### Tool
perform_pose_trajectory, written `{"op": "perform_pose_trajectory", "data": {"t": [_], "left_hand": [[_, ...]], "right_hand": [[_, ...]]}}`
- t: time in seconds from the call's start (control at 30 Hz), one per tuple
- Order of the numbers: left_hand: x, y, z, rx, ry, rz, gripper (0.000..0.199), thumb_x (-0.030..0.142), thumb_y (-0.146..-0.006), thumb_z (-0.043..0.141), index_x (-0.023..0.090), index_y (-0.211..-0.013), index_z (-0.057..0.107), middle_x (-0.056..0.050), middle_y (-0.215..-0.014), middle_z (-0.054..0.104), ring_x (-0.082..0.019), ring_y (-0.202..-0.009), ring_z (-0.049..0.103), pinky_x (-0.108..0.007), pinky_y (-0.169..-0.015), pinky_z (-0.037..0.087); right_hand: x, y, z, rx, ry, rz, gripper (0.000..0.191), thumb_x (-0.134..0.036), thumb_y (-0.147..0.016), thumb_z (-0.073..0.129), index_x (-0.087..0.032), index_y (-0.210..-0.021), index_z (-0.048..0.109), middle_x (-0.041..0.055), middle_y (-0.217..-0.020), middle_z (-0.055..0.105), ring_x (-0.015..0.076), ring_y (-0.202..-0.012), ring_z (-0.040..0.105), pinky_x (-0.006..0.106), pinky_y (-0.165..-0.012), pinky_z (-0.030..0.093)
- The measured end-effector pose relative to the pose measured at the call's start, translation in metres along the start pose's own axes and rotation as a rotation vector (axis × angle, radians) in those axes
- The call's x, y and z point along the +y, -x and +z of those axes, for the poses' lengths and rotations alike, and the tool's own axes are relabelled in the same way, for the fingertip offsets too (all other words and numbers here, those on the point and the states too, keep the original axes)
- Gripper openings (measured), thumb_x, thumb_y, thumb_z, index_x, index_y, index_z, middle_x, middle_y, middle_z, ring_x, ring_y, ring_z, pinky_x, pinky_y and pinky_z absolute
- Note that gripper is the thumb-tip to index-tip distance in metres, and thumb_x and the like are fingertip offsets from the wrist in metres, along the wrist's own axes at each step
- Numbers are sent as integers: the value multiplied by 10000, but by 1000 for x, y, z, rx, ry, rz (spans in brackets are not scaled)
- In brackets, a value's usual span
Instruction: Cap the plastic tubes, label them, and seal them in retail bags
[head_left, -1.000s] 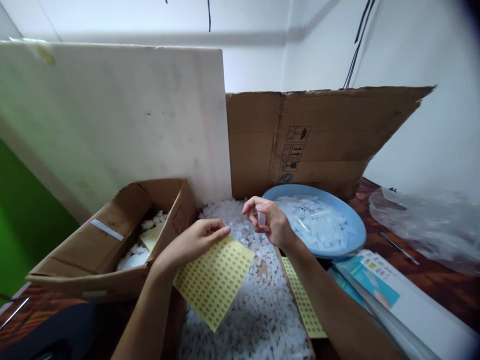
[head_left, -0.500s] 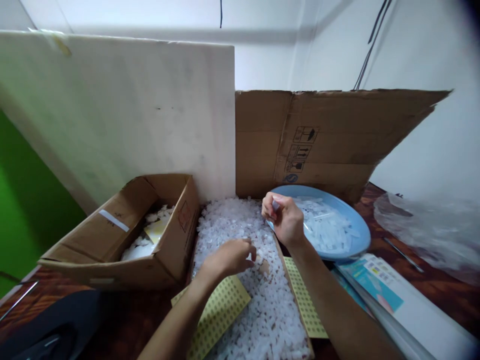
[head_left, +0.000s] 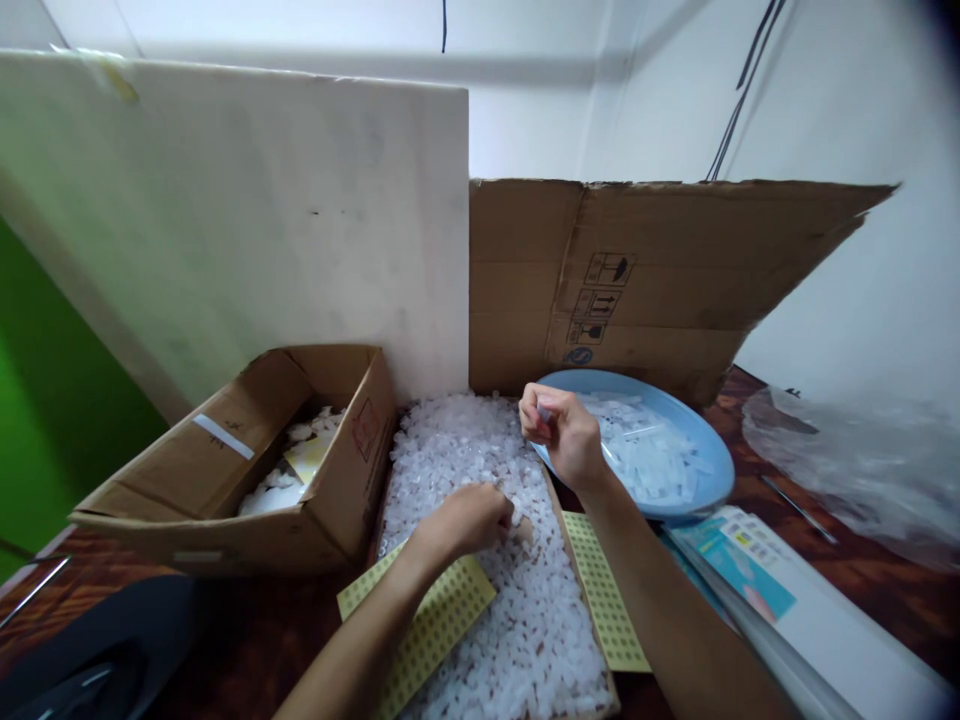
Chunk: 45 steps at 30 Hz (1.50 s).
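Observation:
A long shallow tray of small translucent white pieces (head_left: pixel 517 620) runs down the middle. My left hand (head_left: pixel 476 518) is low over these pieces, its fingers curled together at a small bare brown patch; whatever they pinch is too small to make out. Near the rim of the blue basin (head_left: pixel 716 470) my right hand (head_left: pixel 562 430) is raised, fingers closed round a small whitish piece. The basin holds clear flat strips (head_left: pixel 652 450). Under my left forearm lies a yellow dotted sheet (head_left: pixel 450 610), and another yellow dotted sheet (head_left: pixel 604 595) is beside my right forearm.
An open cardboard box (head_left: pixel 352 460) with white scraps stands at left, near a dark object (head_left: pixel 97 650). Behind are a white board (head_left: pixel 300 220) and a cardboard panel (head_left: pixel 675 260). At right lie booklets (head_left: pixel 817 620), a metal tool (head_left: pixel 799 508) and clear plastic (head_left: pixel 862 460).
My left hand's fingers have closed and sunk lower toward the white pieces. My right hand stays closed in nearly the same place. The view has shifted slightly.

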<state>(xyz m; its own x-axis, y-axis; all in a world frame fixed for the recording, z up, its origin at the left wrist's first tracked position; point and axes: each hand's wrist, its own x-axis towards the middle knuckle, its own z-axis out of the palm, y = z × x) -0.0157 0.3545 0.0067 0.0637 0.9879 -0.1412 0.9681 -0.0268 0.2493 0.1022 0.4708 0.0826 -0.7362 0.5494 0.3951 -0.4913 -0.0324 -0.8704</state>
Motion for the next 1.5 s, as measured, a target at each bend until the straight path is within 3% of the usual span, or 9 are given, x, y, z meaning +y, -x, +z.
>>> {"op": "perform_pose_trajectory", "data": {"t": [0.43, 0.73, 0.83, 0.9, 0.97, 1.03, 1.13, 1.27, 1.5], "left_hand": [[-55, 32, -53, 303, 4, -195, 139, 173, -929, 581, 205, -874, 704, -59, -936, 751, -190, -830, 676, -265, -671, 390], [-65, 45, -67, 382, 29, -233, 113, 237, -946, 599, 228, -906, 704, -38, -977, 760, -190, -847, 680, -260, -680, 396], [-64, 46, -67, 378, 22, -235, 125, 259, -952, 593, 229, -905, 704, -42, -978, 760, -193, -840, 680, -262, -661, 386], [-64, 47, -68, 387, 5, -237, 143, 288, -962, 588, 227, -905, 705, -45, -968, 758, -201, -839, 679, -269, -656, 384], [-64, 47, -69, 398, -8, -246, 167, 321, -974, 581, 228, -907, 703, -46, -963, 757, -208, -849, 679, -274, -662, 389], [-63, 47, -69, 401, -11, -259, 196, 357, -986, 567, 230, -905, 692, -46, -956, 756, -209, -852, 678, -277, -663, 390], [-62, 46, -68, 415, -35, -287, 244, 384, -1012, 513, 223, -893, 654, -53, -938, 746, -205, -824, 673, -281, -639, 366], [-59, 44, -68, 453, -97, -325, 312, 349, -1040, 424, 206, -834, 609, -73, -889, 724, -207, -771, 661, -295, -610, 321], [-57, 45, -75, 488, -57, -303, 446, 412, -1048, 421, 198, -724, 640, -71, -780, 708, -197, -722, 642, -294, -621, 312]], "right_hand": [[18, -4, -2, 1, 274, -25, 256, -299, -760, 474, -215, -520, 438, -38, -491, 325, 110, -477, 227, 287, -472, 142], [41, -8, 3, -33, 408, 83, 335, -371, -896, 518, -203, -609, 475, -57, -547, 385, 105, -514, 305, 258, -507, 227], [48, -7, 1, -142, 637, 124, 378, -442, -898, 630, -183, -636, 545, -52, -573, 455, 111, -568, 395, 249, -553, 276], [55, -5, -1, -318, 894, 156, 301, -436, -904, 656, -176, -753, 650, -34, -663, 570, 131, -660, 509, 241, -618, 341], [64, -2, -2, -494, 1094, 185, 170, -353, -896, 680, -196, -944, 725, 5, -869, 691, 169, -835, 612, 250, -736, 405], [76, 2, -3, -573, 1203, 207, 232, -238, -864, 690, -211, -1090, 733, 60, -1083, 717, 219, -1018, 636, 279, -853, 424], [92, 8, -3, -548, 1282, 238, 304, -156, -841, 652, -194, -1134, 725, 122, -1153, 710, 272, -1095, 635, 315, -879, 433], [103, 13, 1, -501, 1341, 259, 257, -157, -835, 618, -193, -1063, 730, 133, -1042, 744, 289, -973, 680, 324, -790, 442], [82, 1, 2, -399, 1243, 177, 264, -161, -831, 580, -201, -1062, 702, 69, -929, 750, 223, -863, 677, 281, -753, 431]]}}
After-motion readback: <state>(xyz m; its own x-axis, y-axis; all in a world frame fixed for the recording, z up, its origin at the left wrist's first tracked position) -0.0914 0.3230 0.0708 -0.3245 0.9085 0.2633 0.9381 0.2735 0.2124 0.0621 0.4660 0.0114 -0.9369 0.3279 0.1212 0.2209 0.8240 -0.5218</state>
